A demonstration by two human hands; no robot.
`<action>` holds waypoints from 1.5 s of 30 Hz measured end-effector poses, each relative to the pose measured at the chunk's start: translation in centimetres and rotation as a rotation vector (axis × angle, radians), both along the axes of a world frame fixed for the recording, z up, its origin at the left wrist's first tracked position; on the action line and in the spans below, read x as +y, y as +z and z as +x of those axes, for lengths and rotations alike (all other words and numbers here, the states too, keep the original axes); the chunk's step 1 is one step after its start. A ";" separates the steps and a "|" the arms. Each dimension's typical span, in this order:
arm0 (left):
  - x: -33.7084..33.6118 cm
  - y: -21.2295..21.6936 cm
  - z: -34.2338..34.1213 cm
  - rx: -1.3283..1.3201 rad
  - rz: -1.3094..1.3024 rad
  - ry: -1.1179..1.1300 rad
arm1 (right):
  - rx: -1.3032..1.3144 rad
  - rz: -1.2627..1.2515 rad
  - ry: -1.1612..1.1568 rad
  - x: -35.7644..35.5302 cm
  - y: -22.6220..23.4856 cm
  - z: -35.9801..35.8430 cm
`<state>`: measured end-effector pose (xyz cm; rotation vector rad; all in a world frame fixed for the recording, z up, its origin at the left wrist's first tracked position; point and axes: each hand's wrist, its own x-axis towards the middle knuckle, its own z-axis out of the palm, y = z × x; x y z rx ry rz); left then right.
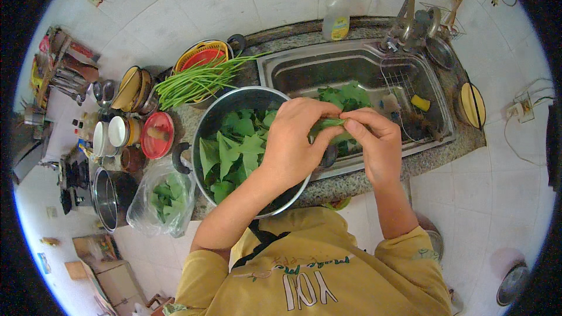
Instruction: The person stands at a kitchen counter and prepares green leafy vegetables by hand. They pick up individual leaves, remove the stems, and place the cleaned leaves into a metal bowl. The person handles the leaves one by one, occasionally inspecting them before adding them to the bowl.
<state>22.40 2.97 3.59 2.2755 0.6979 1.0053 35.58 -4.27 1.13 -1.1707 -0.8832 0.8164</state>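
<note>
Both hands meet above the right rim of a large metal pot [202, 131] and the near side of the sink. My left hand [295, 137] is closed on a leaf [329, 123], partly hidden by the fingers. At the other end of that leaf, my right hand [377, 143] pinches with thumb and forefinger. Below my left wrist, loose green leaves [234, 146] fill much of the pot. More greens [351, 96] lie in the metal sink [293, 73]. Long green stems [202, 82] rest in a bundle at the pot's far left.
A clear plastic bag [140, 210] of leaves sits left of the pot, beside a dark metal pot [108, 199]. Bowls [120, 131] and a red lid [158, 134] stand further back. Behind the sink are a soap bottle [336, 14] and a faucet [404, 23]. A yellow sponge [420, 103] lies inside the sink.
</note>
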 end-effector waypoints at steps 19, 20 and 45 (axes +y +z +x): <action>1.0 -1.1 -1.5 -0.108 -0.190 -0.021 | -0.922 0.200 -0.136 1.0 0.5 -0.4; 1.0 -1.2 -1.6 -0.125 -0.289 -0.026 | -0.914 0.215 -0.158 1.0 0.4 -0.5; 1.2 -2.5 -3.0 -0.457 -1.340 -0.276 | 0.004 -0.032 0.096 1.3 -1.0 -1.5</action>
